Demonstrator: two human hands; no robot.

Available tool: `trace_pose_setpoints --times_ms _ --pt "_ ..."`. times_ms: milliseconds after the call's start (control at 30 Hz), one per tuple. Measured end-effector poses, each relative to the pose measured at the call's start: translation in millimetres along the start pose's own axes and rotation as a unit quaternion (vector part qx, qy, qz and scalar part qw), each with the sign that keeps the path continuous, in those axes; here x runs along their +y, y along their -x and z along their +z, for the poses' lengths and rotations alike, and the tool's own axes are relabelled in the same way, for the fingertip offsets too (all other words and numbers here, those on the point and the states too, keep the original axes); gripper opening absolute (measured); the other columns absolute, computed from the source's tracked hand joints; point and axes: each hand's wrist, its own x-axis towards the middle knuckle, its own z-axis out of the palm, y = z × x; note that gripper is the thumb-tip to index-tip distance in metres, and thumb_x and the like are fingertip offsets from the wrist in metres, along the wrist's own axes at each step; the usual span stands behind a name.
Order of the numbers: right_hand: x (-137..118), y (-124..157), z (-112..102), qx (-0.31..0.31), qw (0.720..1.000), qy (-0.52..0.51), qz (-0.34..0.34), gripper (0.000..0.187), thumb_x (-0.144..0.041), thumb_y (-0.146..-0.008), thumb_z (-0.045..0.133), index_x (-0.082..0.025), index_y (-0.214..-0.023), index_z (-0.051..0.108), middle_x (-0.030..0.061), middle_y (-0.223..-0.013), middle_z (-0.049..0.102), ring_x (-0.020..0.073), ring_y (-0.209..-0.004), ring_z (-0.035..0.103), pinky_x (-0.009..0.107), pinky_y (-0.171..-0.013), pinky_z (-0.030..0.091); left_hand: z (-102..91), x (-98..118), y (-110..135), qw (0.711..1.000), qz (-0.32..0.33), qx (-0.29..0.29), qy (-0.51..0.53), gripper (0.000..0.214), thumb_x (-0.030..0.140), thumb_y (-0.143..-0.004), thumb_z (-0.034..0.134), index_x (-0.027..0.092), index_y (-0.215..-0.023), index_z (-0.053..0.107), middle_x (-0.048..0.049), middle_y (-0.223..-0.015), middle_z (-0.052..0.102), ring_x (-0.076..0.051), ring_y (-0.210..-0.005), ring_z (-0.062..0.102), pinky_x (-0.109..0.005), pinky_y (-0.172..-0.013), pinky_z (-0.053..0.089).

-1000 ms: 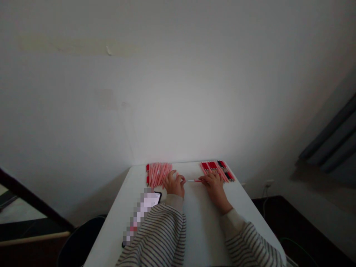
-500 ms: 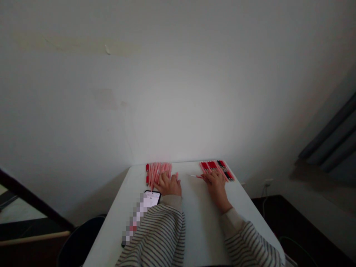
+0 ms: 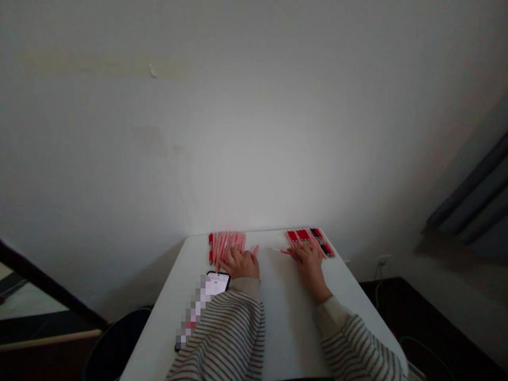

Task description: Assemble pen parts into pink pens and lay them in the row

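Observation:
My left hand (image 3: 241, 263) rests by a row of pink pens (image 3: 225, 244) at the table's back left. Its fingers are closed on a short pink pen part (image 3: 256, 250), which sticks up past the fingertips; the rest is hidden. My right hand (image 3: 308, 267) pinches a slim red-pink pen (image 3: 284, 251) whose pale, thin end points left toward my left hand. Just behind the right hand lies a second row of pink pens with red and black parts (image 3: 304, 234). The two held pieces are apart.
On the white table (image 3: 286, 328), a phone (image 3: 217, 282) with its screen lit lies beside my left forearm. The wall (image 3: 254, 132) meets the table's back edge. A dark round bin (image 3: 115, 344) stands on the floor at the left.
The pink pen part in my left hand now leans more to the right. My right hand and its pen have barely moved.

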Motion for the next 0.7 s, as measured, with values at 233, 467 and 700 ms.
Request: trace_pose_setpoints --times_ms 233,467,700 --pt "1.6 -0.5 0.7 0.001 1.0 -0.001 0.002 0.026 -0.034 -0.091 0.047 -0.03 -0.097 0.072 0.0054 -0.104 0.066 0.0251 -0.103 0.045 0.041 -0.091 0.028 -0.1 -1.6 0.0 0.999 0.013 -0.008 0.052 0.017 0.036 -0.078 0.058 0.026 -0.081 0.072 -0.007 -0.124 0.055 -0.029 -0.124 0.036 -0.058 -0.104 0.021" --pt "4.9 -0.8 3.3 0.005 1.0 0.003 0.012 0.023 -0.032 -0.089 0.05 -0.029 -0.098 0.072 0.0051 -0.105 0.066 0.0254 -0.104 0.044 0.041 -0.091 0.029 3.2 -3.4 -0.8 0.996 0.025 -0.007 0.09 0.017 0.038 -0.079 0.058 0.029 -0.08 0.072 -0.0063 -0.121 0.055 -0.028 -0.122 0.038 -0.052 -0.102 0.024" --pt "4.8 -1.4 2.2 0.003 1.0 0.019 0.014 0.024 -0.031 -0.089 0.05 -0.029 -0.101 0.071 0.0064 -0.11 0.065 0.0254 -0.105 0.045 0.041 -0.091 0.03 1.2 -4.1 -1.7 0.994 0.02 -0.012 0.106 0.02 0.039 -0.081 0.055 0.03 -0.082 0.072 -0.0068 -0.123 0.055 -0.027 -0.12 0.04 -0.051 -0.1 0.025"
